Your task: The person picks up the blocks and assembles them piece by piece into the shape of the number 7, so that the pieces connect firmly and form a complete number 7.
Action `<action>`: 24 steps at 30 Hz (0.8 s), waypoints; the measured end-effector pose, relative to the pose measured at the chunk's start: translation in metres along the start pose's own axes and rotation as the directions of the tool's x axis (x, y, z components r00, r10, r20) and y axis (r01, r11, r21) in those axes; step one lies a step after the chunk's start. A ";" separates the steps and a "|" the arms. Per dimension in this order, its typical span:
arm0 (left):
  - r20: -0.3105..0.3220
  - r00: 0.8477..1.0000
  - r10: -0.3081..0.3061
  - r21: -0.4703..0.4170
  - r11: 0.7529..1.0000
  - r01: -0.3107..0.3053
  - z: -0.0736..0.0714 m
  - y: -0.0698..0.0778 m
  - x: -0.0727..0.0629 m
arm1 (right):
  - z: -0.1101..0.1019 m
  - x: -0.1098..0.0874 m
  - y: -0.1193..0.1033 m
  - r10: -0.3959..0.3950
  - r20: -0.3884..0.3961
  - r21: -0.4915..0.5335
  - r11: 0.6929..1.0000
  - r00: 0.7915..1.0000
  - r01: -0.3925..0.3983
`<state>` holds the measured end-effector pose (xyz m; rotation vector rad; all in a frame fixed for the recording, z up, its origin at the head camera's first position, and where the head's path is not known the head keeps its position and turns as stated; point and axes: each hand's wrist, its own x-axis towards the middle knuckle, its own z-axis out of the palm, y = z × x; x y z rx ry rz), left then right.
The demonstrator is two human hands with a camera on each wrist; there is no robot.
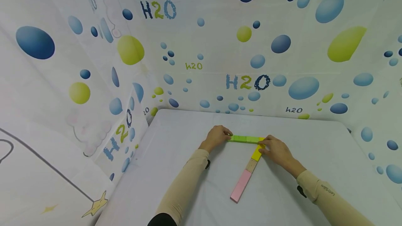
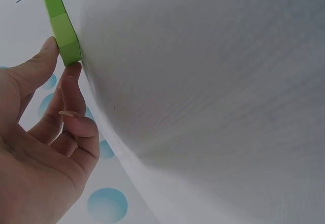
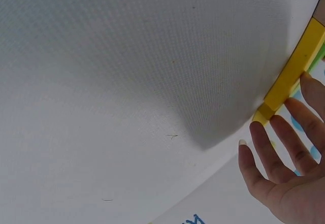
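A straight row of green blocks [image 1: 242, 139] lies across the white table. My left hand [image 1: 216, 136] is at its left end, the thumb along one side of the end green block [image 2: 66, 40] and a fingertip against its end face. The other fingers bend loosely below. At the row's right end are yellow blocks [image 1: 257, 154], where a slanting line begins. My right hand [image 1: 277, 150] touches them with thumb and fingertips, its fingers spread and fairly straight beside the yellow block [image 3: 297, 64]. A bare-wood block [image 1: 251, 165] and a pink strip [image 1: 240, 186] continue the slanting line.
The table [image 1: 176, 135] has a white cover and ends at a back wall [image 1: 213, 44] hung with a sheet of printed bubbles. Another printed sheet [image 1: 62, 114] stands along the left edge. Both sleeved forearms reach in from the near side.
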<state>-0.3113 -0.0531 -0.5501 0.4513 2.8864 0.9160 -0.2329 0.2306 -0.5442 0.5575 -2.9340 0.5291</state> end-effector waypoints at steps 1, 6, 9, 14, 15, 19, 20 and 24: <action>0.001 1.000 -0.001 -0.003 1.000 0.001 0.000 0.000 0.000 | 0.000 0.000 0.000 0.002 0.001 0.000 1.000 1.000 -0.002; 0.008 1.000 -0.006 -0.001 1.000 0.006 0.001 0.000 0.000 | 0.000 0.000 0.000 0.011 0.009 0.004 1.000 1.000 -0.011; 0.011 1.000 -0.014 -0.005 1.000 0.014 0.001 0.000 -0.001 | 0.001 0.001 0.000 0.012 0.015 0.005 1.000 1.000 -0.012; -0.001 1.000 -0.008 -0.009 1.000 0.008 0.001 -0.001 -0.002 | -0.001 0.005 0.001 0.016 0.027 0.019 1.000 1.000 -0.016; -0.004 1.000 -0.008 -0.003 1.000 0.008 0.001 -0.001 -0.002 | -0.002 0.005 0.001 0.019 0.031 0.022 1.000 0.999 -0.020; -0.020 1.000 -0.001 0.023 1.000 0.001 0.001 -0.001 -0.004 | -0.004 0.008 0.002 0.047 0.057 0.026 0.999 0.997 -0.048; -0.025 1.000 0.004 0.032 0.999 -0.003 0.001 -0.001 -0.004 | -0.004 0.008 0.003 0.054 0.056 0.023 0.998 0.997 -0.055; -0.072 0.997 0.030 0.065 0.998 -0.026 0.001 -0.004 -0.006 | -0.002 0.008 0.006 0.063 0.018 0.012 0.998 0.998 -0.063</action>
